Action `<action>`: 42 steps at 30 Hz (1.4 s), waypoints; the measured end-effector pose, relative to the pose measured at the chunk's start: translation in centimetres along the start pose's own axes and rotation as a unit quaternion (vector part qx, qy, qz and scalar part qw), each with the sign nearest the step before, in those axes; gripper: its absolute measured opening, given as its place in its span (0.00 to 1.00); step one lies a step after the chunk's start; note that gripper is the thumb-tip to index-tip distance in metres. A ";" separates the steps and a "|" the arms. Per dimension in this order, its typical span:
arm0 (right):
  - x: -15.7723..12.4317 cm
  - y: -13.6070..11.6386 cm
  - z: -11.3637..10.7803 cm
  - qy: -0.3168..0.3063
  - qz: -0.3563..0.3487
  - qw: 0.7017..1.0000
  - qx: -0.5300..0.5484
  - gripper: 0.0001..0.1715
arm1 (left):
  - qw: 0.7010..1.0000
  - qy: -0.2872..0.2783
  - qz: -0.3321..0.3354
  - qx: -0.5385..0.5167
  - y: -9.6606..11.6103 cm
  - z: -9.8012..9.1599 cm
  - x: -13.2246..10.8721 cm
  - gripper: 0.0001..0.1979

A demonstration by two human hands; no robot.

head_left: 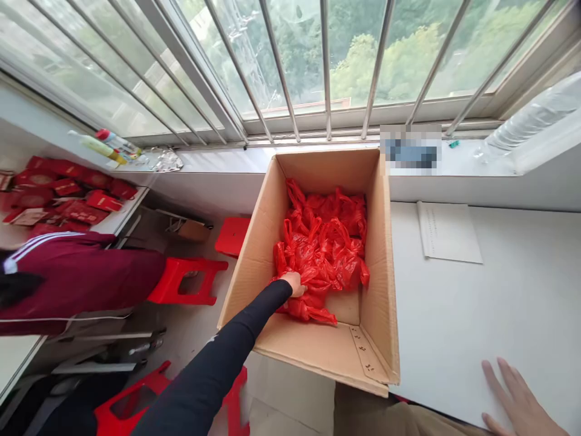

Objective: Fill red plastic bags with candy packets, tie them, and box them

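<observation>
An open cardboard box point(376, 339) stands in front of me with several knotted red plastic bags point(313, 239) inside. My left hand point(296, 283), at the end of a black sleeve, reaches down into it. Its fingers are closed on a red plastic bag point(306, 309) near the box's front left; the bag's contents are hidden. On the white table to the right, my right hand point(521, 399) lies flat, fingers spread and holding nothing.
A notebook point(449, 233) lies on the white table point(454, 315). Red stools point(190, 281) stand on the left, where a person in a maroon top point(91, 272) sits beside red packets point(68, 188). Bottles point(118, 144) lie on the sill beneath the barred window.
</observation>
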State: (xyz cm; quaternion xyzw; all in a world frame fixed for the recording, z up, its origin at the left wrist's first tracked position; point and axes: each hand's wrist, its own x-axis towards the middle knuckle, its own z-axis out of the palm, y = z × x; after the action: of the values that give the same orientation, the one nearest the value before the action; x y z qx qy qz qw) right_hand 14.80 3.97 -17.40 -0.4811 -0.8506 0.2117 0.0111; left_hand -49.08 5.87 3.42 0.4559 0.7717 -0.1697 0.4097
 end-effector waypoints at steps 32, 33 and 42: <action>1.3 -4.9 -1.8 -0.173 0.091 0.970 -0.143 0.48 | 0.889 -0.101 0.326 0.306 0.2 5.5 3.4 0.35; 1.5 -5.1 -1.9 -0.172 0.095 0.970 -0.140 0.47 | 0.891 -0.100 0.321 0.306 0.2 5.3 3.2 0.37; 4.1 -7.3 -2.9 -0.120 0.142 0.982 -0.040 0.49 | 0.909 -0.058 0.289 0.294 2.1 3.3 3.5 0.32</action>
State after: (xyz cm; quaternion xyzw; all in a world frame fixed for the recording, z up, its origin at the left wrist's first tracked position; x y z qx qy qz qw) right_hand 7.35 5.06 -12.86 -0.5683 -0.7763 0.2337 -0.1408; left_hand -46.61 6.86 -1.06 0.7483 0.4959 -0.2893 0.3324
